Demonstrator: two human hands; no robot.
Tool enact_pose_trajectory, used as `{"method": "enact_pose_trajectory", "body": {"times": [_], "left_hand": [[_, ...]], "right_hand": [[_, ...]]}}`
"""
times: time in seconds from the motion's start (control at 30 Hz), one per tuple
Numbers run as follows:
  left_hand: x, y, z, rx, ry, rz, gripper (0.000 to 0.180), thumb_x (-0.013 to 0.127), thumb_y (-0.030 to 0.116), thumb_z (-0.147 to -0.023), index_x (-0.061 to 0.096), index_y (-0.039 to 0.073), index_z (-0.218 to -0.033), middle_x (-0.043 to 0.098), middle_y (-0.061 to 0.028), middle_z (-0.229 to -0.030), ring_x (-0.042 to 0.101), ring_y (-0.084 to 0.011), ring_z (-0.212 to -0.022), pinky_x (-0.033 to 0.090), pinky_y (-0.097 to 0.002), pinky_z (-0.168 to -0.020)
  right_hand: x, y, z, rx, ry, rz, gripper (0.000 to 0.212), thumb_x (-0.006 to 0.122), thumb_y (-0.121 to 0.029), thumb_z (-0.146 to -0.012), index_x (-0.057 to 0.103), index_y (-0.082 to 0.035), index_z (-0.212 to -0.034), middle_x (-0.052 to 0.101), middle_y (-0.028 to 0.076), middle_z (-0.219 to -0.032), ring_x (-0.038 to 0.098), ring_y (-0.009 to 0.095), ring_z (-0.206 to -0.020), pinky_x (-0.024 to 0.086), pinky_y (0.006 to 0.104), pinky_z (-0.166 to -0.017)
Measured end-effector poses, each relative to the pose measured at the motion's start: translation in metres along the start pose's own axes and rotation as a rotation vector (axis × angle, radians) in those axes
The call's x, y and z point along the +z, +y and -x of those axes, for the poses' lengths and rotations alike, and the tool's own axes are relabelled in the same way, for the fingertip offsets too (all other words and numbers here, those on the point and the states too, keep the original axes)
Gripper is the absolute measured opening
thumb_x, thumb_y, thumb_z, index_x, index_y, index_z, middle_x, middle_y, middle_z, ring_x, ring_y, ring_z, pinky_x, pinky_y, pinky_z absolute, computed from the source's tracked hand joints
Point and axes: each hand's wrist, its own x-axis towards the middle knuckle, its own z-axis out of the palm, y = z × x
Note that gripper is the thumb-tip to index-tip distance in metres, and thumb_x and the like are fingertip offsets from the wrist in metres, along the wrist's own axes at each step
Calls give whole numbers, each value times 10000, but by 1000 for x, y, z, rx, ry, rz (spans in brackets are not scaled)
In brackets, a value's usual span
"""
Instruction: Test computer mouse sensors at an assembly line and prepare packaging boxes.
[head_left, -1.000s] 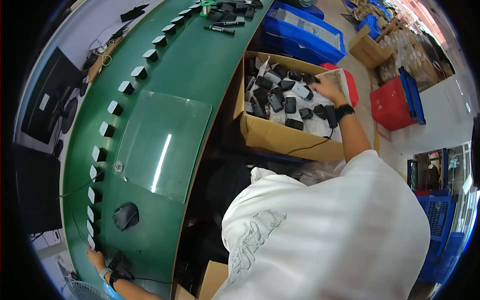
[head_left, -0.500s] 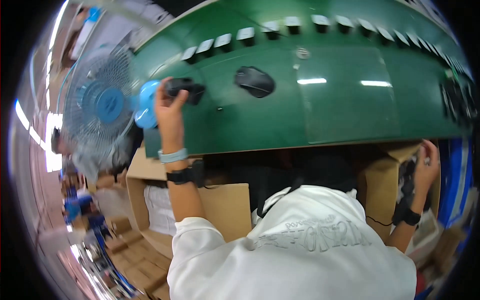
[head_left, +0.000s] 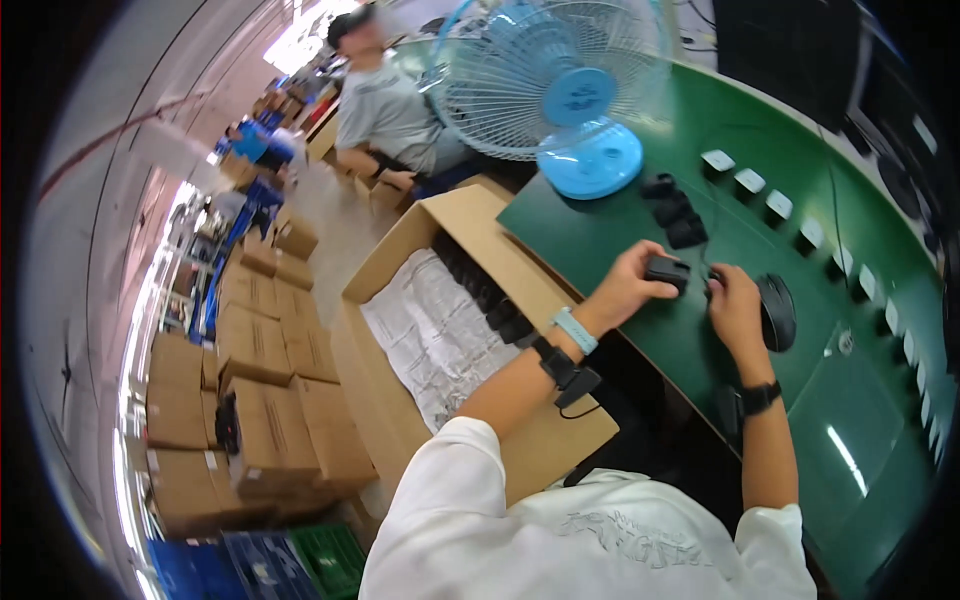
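My left hand (head_left: 628, 287) grips a small black block (head_left: 667, 272) over the green table, thumb on one side and fingers on the other. Close beside it, my right hand (head_left: 736, 305) is closed on a small black piece (head_left: 713, 279) at the end of a thin dark cable; its exact kind is partly hidden by the fingers. A black computer mouse (head_left: 777, 312) lies just right of that hand. Beyond my left hand, several black blocks (head_left: 675, 210) sit together in a short row near the fan.
A blue fan (head_left: 590, 158) stands at the far edge of the green table (head_left: 560, 235). Several white-topped black blocks (head_left: 779, 205) line its back. An open carton (head_left: 400, 395) with white sheeting and black pieces is at left. Stacked cartons (head_left: 258, 345) and a seated person (head_left: 385, 120) are beyond.
The view has swung left. My left hand, holding a black block, has moved away from the fan; my right hand has come from the right-hand carton to beside it, now pinching a small black piece.
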Motion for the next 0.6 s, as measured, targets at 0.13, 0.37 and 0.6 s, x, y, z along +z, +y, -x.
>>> {"method": "enact_pose_trajectory", "body": {"times": [0.13,0.37,0.6], "left_hand": [[-4,3,9,89,-32,-247,541,741,-127,-734,518,36,-1199,628,-101,-1209,635,-207,-1149,515,-332,-988],[5,-3,1,160,-42,-420,488,763,-104,-714,594,23,-1154,625,-75,-1205,613,-165,-1123,492,-320,-1009],[7,-8,4,171,-27,-329,478,771,-97,-715,578,35,-1132,611,-85,-1234,601,-163,-1121,491,-322,-1007]], "right_hand": [[-6,-6,-14,527,-185,-970,175,661,-37,-908,640,30,-1068,666,46,-897,641,124,-793,514,263,-714],[-3,-27,-13,590,-93,-1158,143,673,-14,-895,628,8,-1028,650,44,-872,620,107,-757,500,231,-695],[-2,-29,-9,609,-112,-1125,139,685,-10,-889,626,10,-1013,658,51,-878,642,129,-790,507,247,-702]]}}
